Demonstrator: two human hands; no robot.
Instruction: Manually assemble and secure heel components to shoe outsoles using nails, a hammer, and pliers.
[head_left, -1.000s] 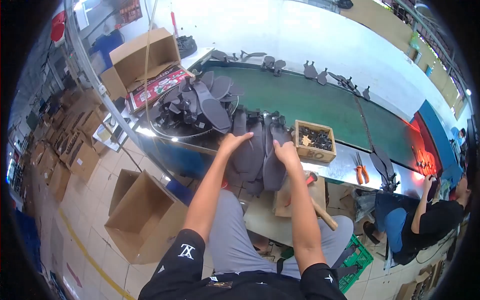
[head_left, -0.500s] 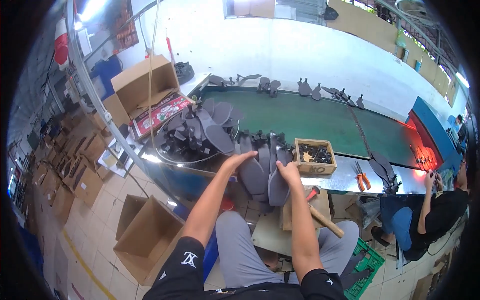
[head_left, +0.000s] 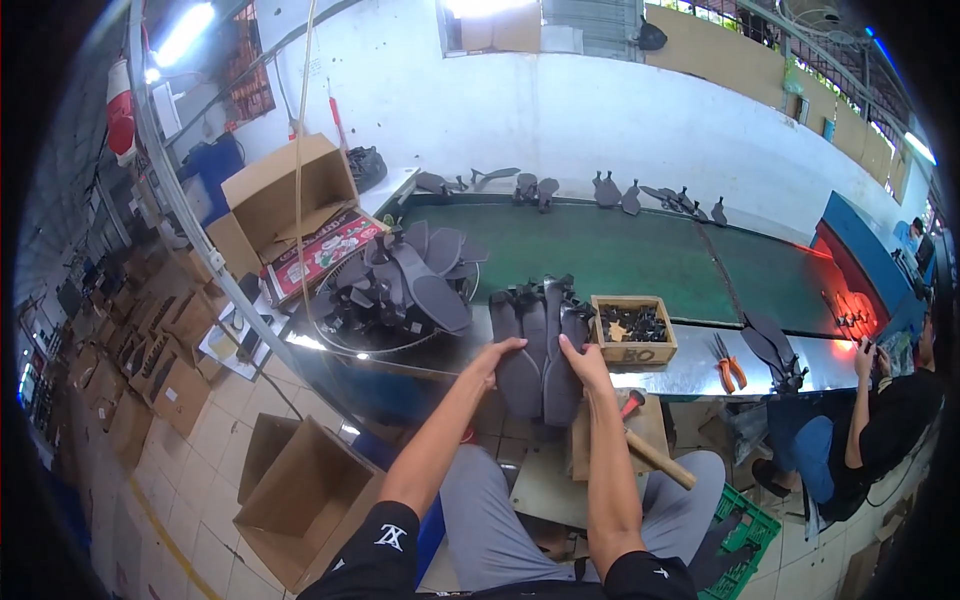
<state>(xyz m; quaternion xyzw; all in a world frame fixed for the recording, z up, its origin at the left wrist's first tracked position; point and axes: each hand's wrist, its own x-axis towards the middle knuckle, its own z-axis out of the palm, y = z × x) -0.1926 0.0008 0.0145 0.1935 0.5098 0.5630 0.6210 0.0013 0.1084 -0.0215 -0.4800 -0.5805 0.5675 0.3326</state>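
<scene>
1. Sandals, dark and bunched upright, were held between both hands at the near edge of the metal table, left of the wooden box.
2. The left hand gripped the bunch's left side, thumb across the front; its other fingers were mostly hidden, so their exact spread could not be told.
3. The right hand pressed in from the right, thumb in front, other fingers partly out of sight.
4. The wooden box held many small dark pieces.
5. A round tray bore a heaped pile of grey sandals.
6. A green crate by the right knee had dark sandals in it.
7. Counted: two hands, one wooden box, one round tray, one green crate, one hammer, one pair of orange-handled pliers. The bunched sandals overlapped too much to count.
</scene>
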